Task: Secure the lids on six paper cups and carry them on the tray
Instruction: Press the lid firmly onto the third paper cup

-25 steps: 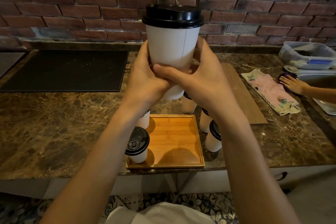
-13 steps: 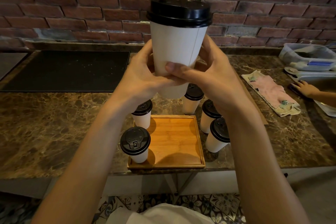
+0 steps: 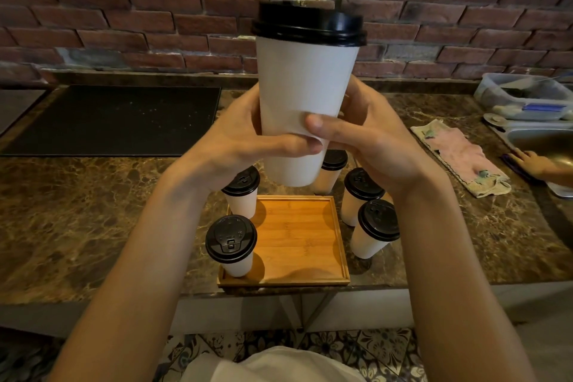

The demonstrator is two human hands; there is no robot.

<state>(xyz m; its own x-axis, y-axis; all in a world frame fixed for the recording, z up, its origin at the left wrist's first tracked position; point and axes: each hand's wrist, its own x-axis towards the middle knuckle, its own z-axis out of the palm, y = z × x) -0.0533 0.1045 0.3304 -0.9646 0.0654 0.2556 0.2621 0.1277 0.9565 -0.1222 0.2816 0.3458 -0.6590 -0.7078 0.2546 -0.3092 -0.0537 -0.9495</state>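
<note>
The left hand (image 3: 245,136) and right hand (image 3: 369,136) are both wrapped around the lower half of one white paper cup (image 3: 305,96), holding it upright in the air with its black lid (image 3: 308,23) on. Below the hands a wooden tray (image 3: 297,242) lies on the marble tabletop (image 3: 93,211). A near cup (image 3: 232,260) and a far cup (image 3: 243,198) stand lidded along its side under the left wrist, and three more lidded cups (image 3: 356,198) stand under the right wrist.
</note>
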